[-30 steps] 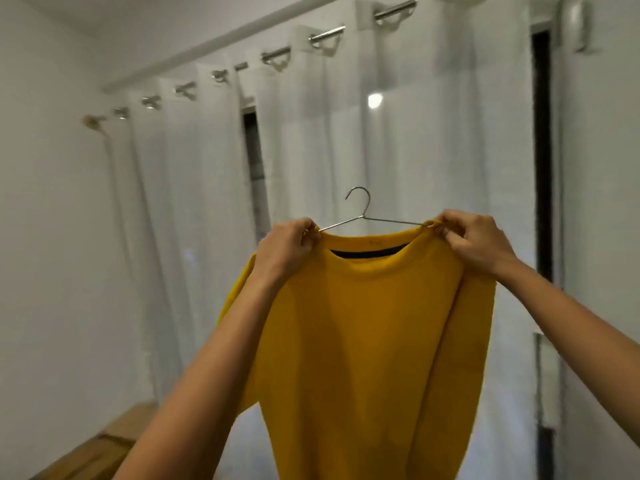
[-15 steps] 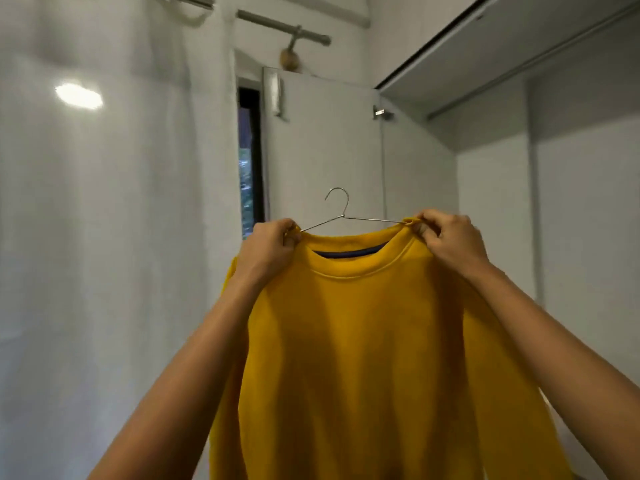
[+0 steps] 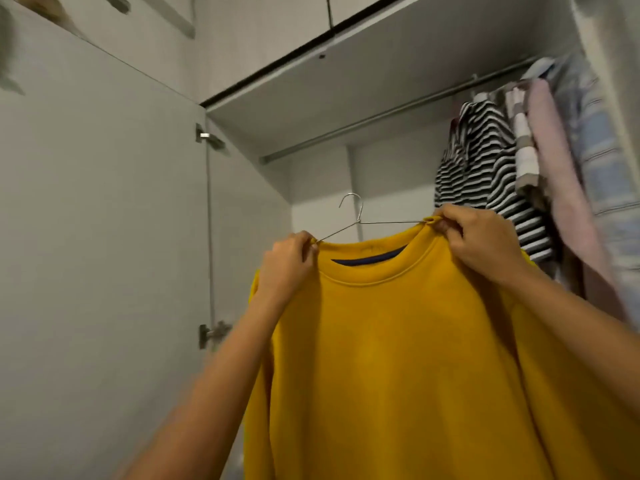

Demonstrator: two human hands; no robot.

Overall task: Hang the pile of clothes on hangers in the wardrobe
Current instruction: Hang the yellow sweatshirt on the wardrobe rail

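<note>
Clamping left grip (image 3: 287, 268), right grip (image 3: 481, 244) on yellow sweatshirt (image 3: 398, 341) shoulders over hanger (image 3: 360, 221); body hanging below.

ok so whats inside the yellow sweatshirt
A wire hanger: its hook and upper arms rise out of the neck of the yellow sweatshirt, with a dark blue inner band. The hanger's ends are covered by fabric, the left hand and the right hand.

The scene is lit softly and rather dimly; the white wardrobe door (image 3: 104, 237) is rendered grey-green. The yellow sweatshirt (image 3: 398, 341) is shown sharp at centre, while the hanging clothes (image 3: 571, 168) at the right edge and the forearms (image 3: 218, 382) low in the frame are smeared by motion blur. Straight wardrobe edges are bowed by the wide lens.
</note>
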